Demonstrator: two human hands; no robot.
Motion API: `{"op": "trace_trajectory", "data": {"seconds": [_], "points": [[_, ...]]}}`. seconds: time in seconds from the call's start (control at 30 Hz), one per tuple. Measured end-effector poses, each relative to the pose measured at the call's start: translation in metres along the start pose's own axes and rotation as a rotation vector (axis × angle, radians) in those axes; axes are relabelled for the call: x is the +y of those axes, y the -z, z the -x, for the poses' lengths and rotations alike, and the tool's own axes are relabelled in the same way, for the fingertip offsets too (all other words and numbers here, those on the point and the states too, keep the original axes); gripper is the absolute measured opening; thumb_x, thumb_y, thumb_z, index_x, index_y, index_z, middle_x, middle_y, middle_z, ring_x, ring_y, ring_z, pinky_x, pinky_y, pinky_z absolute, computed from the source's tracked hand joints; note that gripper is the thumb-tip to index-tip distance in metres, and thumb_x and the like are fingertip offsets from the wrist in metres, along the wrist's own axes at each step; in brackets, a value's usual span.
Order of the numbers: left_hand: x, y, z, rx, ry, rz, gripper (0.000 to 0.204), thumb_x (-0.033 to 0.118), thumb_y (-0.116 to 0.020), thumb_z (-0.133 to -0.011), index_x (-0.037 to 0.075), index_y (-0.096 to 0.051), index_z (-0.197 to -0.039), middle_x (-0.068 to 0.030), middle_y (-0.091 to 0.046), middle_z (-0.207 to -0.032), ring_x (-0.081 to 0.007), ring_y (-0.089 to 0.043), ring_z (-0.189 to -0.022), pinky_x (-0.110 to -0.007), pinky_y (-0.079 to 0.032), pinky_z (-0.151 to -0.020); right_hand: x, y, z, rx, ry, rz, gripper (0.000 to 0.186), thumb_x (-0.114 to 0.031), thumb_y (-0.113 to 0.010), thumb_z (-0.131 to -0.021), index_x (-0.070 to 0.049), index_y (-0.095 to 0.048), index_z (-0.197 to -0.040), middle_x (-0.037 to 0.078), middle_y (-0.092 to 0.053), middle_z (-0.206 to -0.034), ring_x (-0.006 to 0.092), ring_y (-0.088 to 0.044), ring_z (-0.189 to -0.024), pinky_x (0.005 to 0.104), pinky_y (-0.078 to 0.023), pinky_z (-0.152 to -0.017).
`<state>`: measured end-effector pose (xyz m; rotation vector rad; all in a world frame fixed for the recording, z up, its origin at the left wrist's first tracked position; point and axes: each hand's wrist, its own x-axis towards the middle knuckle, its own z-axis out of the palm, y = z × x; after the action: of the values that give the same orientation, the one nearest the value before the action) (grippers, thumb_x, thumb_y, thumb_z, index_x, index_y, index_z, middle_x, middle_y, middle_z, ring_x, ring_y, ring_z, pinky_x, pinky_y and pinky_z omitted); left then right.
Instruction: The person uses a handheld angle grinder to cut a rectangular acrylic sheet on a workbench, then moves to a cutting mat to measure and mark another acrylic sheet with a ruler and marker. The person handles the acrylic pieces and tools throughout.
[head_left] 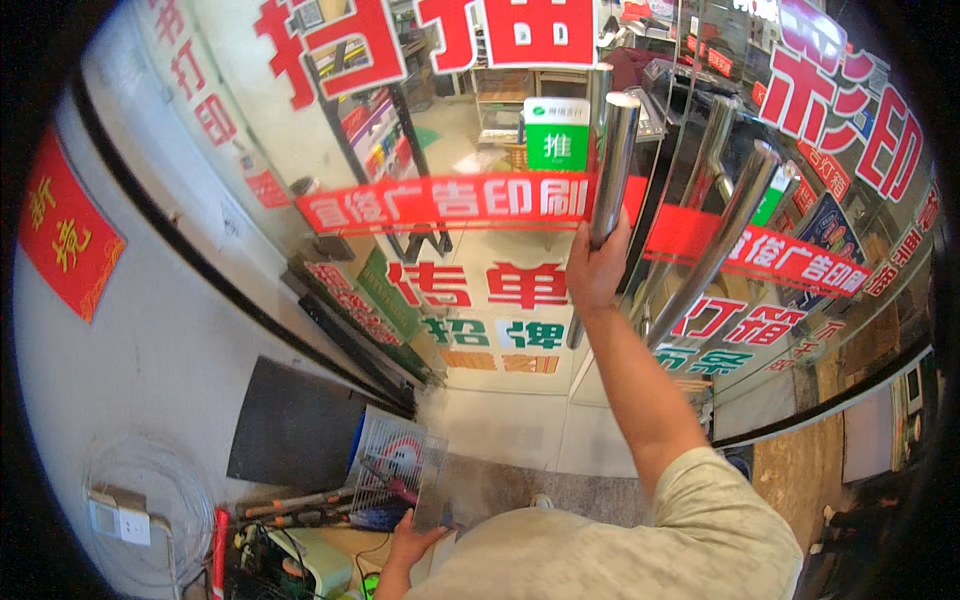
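My right hand (600,262) reaches forward, its fingers wrapped round a tall, shiny metal door handle (617,160). That handle is fixed to a glass door (480,240) covered with large red, white and green lettering. A green-and-white sticker (557,140) sits just left of the handle. Low down by my body is my left hand (412,545), partly closed round the lower edge of a flat greyish piece (432,500). What exactly this piece is does not show clearly. Beside it stands a white wire rack (395,450).
Another metal handle (730,225) stands on the glass to the right. At lower left are long-handled tools (300,503), a pale green container (318,560) and cables. A dark panel (290,420) and a socket box (120,520) are by the white wall. Shelves (505,100) show through the glass.
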<state>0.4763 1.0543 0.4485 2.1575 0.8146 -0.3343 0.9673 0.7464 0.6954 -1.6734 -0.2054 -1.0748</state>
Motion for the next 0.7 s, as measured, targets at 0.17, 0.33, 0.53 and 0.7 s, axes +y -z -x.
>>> {"op": "trace_trajectory", "data": {"seconds": [0.17, 0.33, 0.53, 0.7], "points": [[0.010, 0.026, -0.054, -0.071, 0.120, -0.107, 0.121, 0.069, -0.090, -0.075, -0.009, -0.048, -0.157, -0.0300, -0.060, -0.153, -0.0392, -0.059, -0.142, -0.044, -0.049, -0.115, 0.035, -0.030, -0.026, 0.090, 0.084, 0.044, 0.057, -0.009, -0.070, -0.099, 0.003, -0.049, -0.150, 0.029, -0.066, -0.127, 0.0483, -0.065, -0.117, 0.0524, -0.051, -0.101], [0.012, 0.030, -0.138, -0.360, 0.288, -0.050, 0.115, 0.073, -0.084, -0.078, -0.007, -0.053, -0.154, -0.0297, -0.060, -0.153, -0.0414, -0.059, -0.142, -0.048, -0.050, -0.114, 0.088, -0.087, -0.074, 0.073, -0.005, 0.156, 0.057, -0.011, -0.068, -0.099, 0.002, -0.047, -0.150, 0.030, -0.065, -0.129, 0.0498, -0.064, -0.121, 0.0532, -0.052, -0.102], [0.040, 0.057, -0.245, -0.388, 0.245, -0.159, 0.115, 0.073, -0.083, -0.078, -0.007, -0.053, -0.154, -0.0297, -0.061, -0.153, -0.0416, -0.059, -0.142, -0.048, -0.050, -0.114, 0.127, -0.148, -0.117, -0.031, -0.082, 0.187, 0.058, -0.014, -0.069, -0.100, 0.002, -0.043, -0.150, 0.031, -0.066, -0.130, 0.0493, -0.067, -0.119, 0.0533, -0.054, -0.099], [0.133, 0.091, -0.354, -0.394, 0.102, -0.203, 0.115, 0.074, -0.083, -0.078, -0.007, -0.053, -0.154, -0.0297, -0.061, -0.152, -0.0418, -0.059, -0.142, -0.048, -0.050, -0.114, 0.157, -0.206, -0.154, -0.148, -0.100, 0.128, 0.052, -0.012, -0.072, -0.099, -0.001, -0.045, -0.143, 0.027, -0.069, -0.115, 0.0460, -0.071, -0.104, 0.0510, -0.057, -0.088]]}}
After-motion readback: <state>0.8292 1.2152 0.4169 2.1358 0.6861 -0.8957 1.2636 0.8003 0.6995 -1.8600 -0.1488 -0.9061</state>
